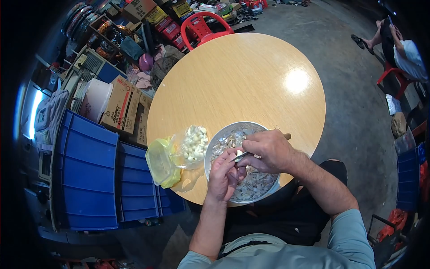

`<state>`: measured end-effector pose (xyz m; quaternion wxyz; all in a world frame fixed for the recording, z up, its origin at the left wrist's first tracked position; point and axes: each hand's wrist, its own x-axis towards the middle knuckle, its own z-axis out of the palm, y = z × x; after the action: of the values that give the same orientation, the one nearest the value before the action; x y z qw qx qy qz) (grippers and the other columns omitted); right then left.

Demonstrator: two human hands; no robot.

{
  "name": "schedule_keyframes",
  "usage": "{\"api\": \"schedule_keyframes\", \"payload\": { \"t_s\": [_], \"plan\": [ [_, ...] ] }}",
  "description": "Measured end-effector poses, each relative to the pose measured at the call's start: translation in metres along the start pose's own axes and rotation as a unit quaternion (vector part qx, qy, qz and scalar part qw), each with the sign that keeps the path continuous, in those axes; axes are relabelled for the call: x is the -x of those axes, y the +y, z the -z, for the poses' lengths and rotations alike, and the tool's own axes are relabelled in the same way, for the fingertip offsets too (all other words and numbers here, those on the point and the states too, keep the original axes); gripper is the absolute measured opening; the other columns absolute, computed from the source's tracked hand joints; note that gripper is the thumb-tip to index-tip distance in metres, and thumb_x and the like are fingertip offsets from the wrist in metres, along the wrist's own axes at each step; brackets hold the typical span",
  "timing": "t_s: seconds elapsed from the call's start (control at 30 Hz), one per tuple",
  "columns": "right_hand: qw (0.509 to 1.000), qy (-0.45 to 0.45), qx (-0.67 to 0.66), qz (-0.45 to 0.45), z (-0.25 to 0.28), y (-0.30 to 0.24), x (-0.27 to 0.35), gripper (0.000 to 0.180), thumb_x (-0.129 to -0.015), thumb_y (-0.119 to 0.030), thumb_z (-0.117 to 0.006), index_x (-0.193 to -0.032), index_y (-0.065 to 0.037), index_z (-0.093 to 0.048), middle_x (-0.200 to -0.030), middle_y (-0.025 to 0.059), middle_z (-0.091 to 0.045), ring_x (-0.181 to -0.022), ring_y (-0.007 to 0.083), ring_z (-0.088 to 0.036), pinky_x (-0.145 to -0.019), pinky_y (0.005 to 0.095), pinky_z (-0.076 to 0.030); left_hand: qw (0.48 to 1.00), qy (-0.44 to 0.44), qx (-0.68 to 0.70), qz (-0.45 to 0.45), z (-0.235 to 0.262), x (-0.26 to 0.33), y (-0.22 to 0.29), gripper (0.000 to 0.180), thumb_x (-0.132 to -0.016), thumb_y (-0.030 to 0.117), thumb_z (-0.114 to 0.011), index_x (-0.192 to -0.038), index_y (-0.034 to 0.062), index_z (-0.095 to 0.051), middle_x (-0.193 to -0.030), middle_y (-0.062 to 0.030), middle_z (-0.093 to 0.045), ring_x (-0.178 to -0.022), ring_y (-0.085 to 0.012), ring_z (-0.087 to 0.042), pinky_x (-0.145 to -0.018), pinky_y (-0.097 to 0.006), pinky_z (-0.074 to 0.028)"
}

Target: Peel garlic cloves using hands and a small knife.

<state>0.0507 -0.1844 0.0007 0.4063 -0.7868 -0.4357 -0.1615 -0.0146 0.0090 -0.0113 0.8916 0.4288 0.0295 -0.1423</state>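
Observation:
Over a white bowl (274,187), my left hand (221,175) pinches a pale peeled garlic clove (239,153) between its fingertips. My right hand (268,150) is closed around a small knife (242,156), whose blade lies against the clove. The end of its wooden handle sticks out past my knuckles. Papery garlic skins (254,186) fill much of the bowl; my hands hide its middle. Left of the bowl, a clear plastic bag (178,148) contains several peeled cloves (195,145). Beside that, a clear plastic container (162,162) sits in a yellow bag (172,179).
The round wooden table (233,76) reaches far beyond the bowl. A red chair (204,28) stands at its far side. Blue plastic panels (87,172) and cardboard boxes (123,105) crowd the left. At far right a person (407,54) sits on a red chair.

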Motion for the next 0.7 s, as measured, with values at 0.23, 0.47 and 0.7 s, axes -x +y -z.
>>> {"api": "schedule_keyframes", "payload": {
  "t_s": [0.23, 0.47, 0.7],
  "plan": [
    [1.000, -0.022, -0.010, -0.013, 0.000, 0.001, 0.001, 0.025, -0.080, -0.022, -0.078, -0.089, -0.006, -0.062, -0.078, 0.0090, -0.067, -0.078, 0.0291, -0.071, -0.066, 0.0418, -0.057, 1.000, 0.008, 0.021, 0.012, -0.003, 0.000, -0.002, 0.030, -0.103, 0.022, -0.055, -0.125, 0.0024, -0.058, -0.096, -0.0053, -0.065, -0.077, -0.0096, -0.058, -0.062, -0.025, -0.046],
    [0.999, -0.033, -0.013, -0.018, 0.003, 0.002, 0.002, 0.024, -0.081, -0.024, -0.078, -0.092, -0.007, -0.065, -0.081, 0.0096, -0.069, -0.078, 0.0287, -0.072, -0.066, 0.0408, -0.057, 0.975, 0.044, 0.213, 0.056, -0.004, -0.002, -0.013, 0.026, -0.104, 0.020, -0.052, -0.123, 0.0031, -0.058, -0.106, -0.0056, -0.064, -0.087, -0.0122, -0.057, -0.068, -0.026, -0.046],
    [0.997, -0.020, 0.000, -0.077, 0.008, 0.003, 0.001, 0.023, -0.082, -0.021, -0.075, -0.088, -0.004, -0.061, -0.078, 0.0123, -0.065, -0.076, 0.0313, -0.069, -0.065, 0.0428, -0.056, 0.960, 0.026, 0.277, 0.043, 0.008, -0.004, -0.016, 0.027, -0.102, 0.018, -0.054, -0.125, 0.0041, -0.056, -0.104, -0.0086, -0.062, -0.087, -0.0154, -0.054, -0.070, -0.027, -0.046]
  ]
}}
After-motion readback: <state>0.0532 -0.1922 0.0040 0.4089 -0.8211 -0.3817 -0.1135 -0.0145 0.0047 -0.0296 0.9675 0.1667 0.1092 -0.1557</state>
